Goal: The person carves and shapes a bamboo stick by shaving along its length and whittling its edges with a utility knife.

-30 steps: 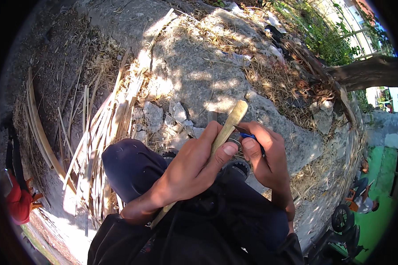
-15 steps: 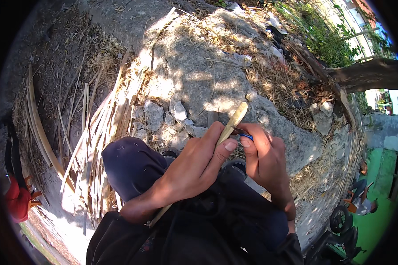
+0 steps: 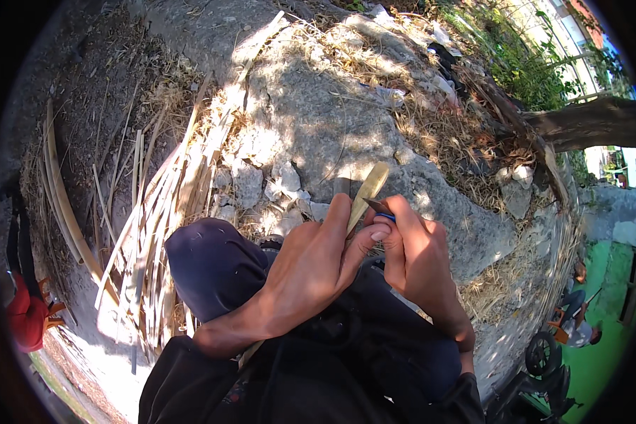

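In my left hand (image 3: pixel 290 279), closed round it, is a pale, flat wooden strip (image 3: pixel 369 185) that looks like split bamboo. Its rounded, broader tip points up and away to the right, while the lower end runs back under my left wrist. My right hand (image 3: pixel 427 258) grips a small knife (image 3: pixel 379 207) with a blue handle and a short dark blade. That blade lies close to the strip's right edge; whether it touches is too small to tell. My left thumb reaches over toward the knife, near my right fingers.
Several long pale strips (image 3: pixel 164 237) are heaped to my left, beside a longer curved piece (image 3: pixel 67 201). Stones (image 3: pixel 247 182) and a large rock slab (image 3: pixel 318 120) lie ahead. A person in red (image 3: pixel 27 318) is at far left; another person (image 3: pixel 579 328) and a motorcycle (image 3: pixel 544 374) are at right.
The strip has turned so more of its broad face shows, and its tip has shifted slightly left. The knife blade shows more clearly, and my left thumb has moved closer to my right fingers.
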`<state>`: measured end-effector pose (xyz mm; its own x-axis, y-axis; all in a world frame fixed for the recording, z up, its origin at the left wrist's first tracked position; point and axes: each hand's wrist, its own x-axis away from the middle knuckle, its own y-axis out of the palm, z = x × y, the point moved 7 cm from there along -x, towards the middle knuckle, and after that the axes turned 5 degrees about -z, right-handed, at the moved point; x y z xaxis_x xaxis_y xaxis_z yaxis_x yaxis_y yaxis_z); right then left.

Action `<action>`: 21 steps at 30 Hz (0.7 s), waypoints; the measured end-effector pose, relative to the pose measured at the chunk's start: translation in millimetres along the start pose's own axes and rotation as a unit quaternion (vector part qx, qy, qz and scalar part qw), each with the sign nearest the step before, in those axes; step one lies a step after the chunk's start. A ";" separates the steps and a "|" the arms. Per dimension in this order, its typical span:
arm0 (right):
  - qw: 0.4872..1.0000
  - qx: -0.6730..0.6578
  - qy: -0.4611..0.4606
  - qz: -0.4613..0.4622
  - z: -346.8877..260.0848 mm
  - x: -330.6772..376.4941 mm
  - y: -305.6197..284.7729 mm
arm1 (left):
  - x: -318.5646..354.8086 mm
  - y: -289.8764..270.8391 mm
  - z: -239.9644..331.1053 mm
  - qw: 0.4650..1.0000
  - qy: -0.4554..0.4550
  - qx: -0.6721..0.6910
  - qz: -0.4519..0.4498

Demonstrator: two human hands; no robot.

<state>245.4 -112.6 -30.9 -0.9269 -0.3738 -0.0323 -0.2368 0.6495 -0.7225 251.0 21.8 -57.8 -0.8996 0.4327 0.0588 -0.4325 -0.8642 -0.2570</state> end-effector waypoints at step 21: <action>0.999 -0.026 -0.002 0.039 3.2 -0.3 1.6 | 1.8 -2.3 -3.9 0.999 -0.021 -0.028 -0.015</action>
<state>246.3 -113.6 -34.2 -0.9420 -0.3232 -0.0906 -0.1782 0.7102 -0.6810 250.6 25.5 -60.8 -0.8883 0.4465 0.1079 -0.4569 -0.8343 -0.3086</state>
